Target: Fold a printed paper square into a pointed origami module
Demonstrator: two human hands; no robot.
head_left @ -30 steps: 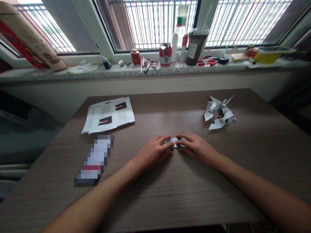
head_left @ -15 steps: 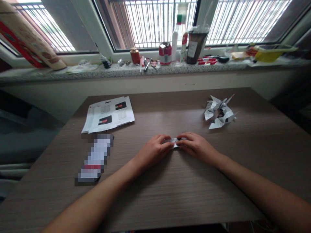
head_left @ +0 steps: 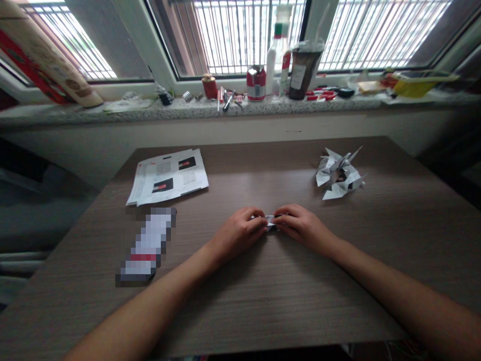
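Note:
My left hand [head_left: 237, 234] and my right hand [head_left: 300, 226] meet at the middle of the brown wooden table [head_left: 263, 301]. Both have their fingers curled and pressed onto a small folded piece of printed paper [head_left: 270, 220] that lies flat on the table between them. Only a thin strip of the paper shows between the fingertips; the rest is hidden under the fingers.
A pile of several folded paper shapes [head_left: 339, 174] lies at the far right of the table. A stack of printed sheets [head_left: 168, 176] lies at the far left, with a blurred flat object [head_left: 147, 246] in front of it. The windowsill [head_left: 225, 108] holds a can, bottles, a cup and small tools.
The hands have stayed in place over the folded paper, with the fingers drawn slightly closer together. Less of the paper shows now than one second ago.

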